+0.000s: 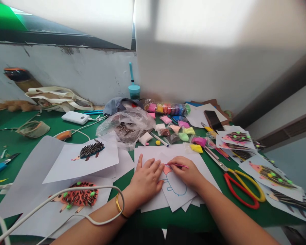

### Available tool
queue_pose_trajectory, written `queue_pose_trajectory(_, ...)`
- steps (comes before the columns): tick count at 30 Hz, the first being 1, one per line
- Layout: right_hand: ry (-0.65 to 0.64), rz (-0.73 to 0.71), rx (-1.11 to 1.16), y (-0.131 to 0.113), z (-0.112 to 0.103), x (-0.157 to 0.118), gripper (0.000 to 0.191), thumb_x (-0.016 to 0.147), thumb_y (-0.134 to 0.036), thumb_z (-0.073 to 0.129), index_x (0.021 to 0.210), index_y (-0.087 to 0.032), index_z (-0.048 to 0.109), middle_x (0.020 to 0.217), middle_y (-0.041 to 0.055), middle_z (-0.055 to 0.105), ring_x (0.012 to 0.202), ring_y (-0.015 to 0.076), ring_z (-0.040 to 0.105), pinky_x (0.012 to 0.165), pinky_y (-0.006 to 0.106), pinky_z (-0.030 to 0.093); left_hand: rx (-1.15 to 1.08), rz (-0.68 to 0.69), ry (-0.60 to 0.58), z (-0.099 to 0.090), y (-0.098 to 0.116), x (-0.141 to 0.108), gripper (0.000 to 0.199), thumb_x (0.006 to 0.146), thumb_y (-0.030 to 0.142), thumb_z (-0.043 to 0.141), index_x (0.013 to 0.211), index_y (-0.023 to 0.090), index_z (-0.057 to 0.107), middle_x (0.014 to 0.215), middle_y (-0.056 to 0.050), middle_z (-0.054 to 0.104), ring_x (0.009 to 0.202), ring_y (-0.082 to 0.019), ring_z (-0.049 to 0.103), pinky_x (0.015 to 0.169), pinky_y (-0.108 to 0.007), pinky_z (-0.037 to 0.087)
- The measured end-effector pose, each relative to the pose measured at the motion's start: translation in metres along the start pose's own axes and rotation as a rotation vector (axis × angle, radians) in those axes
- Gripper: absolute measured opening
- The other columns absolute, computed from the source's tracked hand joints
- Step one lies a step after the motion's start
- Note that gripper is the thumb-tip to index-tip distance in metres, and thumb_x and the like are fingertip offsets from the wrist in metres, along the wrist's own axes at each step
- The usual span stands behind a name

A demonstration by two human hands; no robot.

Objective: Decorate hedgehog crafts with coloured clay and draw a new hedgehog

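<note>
My left hand (147, 178) lies flat with its fingers spread on white paper, beside a blue outline drawing of an animal with a rounded back. My right hand (186, 172) pinches a thin pink stick-like tool (181, 166), whose left end is at the pink clay (167, 170) on the drawing's head. The clay is spread flat there, partly hidden between the hands. The drawing sheet (177, 202) rests on more white sheets. A yellow bracelet (118, 204) circles my left wrist.
Scissors (232, 170) lie right of the papers. Clay packets (183, 136) and a plastic bag of seeds (129, 129) are behind. Seed-covered hedgehog pictures (91, 149) stand on both sides. A white cable (66, 195) crosses above my left forearm. A utility knife (0, 168) lies far left.
</note>
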State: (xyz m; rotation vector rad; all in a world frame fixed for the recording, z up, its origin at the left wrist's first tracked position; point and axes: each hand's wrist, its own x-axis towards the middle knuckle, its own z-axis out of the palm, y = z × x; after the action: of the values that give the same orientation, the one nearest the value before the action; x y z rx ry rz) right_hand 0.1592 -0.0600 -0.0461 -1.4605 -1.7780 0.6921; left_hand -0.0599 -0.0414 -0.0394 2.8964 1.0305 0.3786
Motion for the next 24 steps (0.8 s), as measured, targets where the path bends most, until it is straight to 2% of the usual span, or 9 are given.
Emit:
queue_pose_trajectory(5,0.000,-0.033,0.010,-0.005,0.001,-0.001,0.020,0.086,-0.015,0.054,0.089,-0.024,0.072,0.091,0.0030,0.073,0.088,0.0184,0.066,0.083,0.032,0.052,0.003,0.003,0.019,0.000,0.002,-0.001,0.052,0.090,0.045,0.055,0.139,0.025,0.051,0.139,-0.006,0.057,0.129,-0.029,0.047,0.119,-0.060,0.005)
queue_pose_trajectory(12,-0.141,-0.062,0.051,-0.009,-0.007,0.001,0.023,0.086,-0.012,0.055,0.084,-0.024,0.074,0.087,0.0013,0.072,0.085,0.0162,0.065,0.083,0.030,0.050,-0.004,-0.004,0.020,0.001,0.002,-0.001,0.048,0.091,0.045,0.054,0.134,0.026,0.055,0.139,-0.006,0.057,0.129,-0.030,0.047,0.119,-0.061,0.004)
queue_pose_trajectory(24,-0.168,-0.039,0.039,-0.004,-0.020,0.002,0.022,0.082,-0.011,0.056,0.086,-0.022,0.074,0.086,0.0034,0.072,0.083,0.0171,0.066,0.080,0.030,0.051,0.004,-0.002,-0.001,-0.001,0.002,-0.001,0.048,0.091,0.046,0.054,0.135,0.027,0.054,0.140,-0.006,0.056,0.130,-0.029,0.046,0.118,-0.063,0.001)
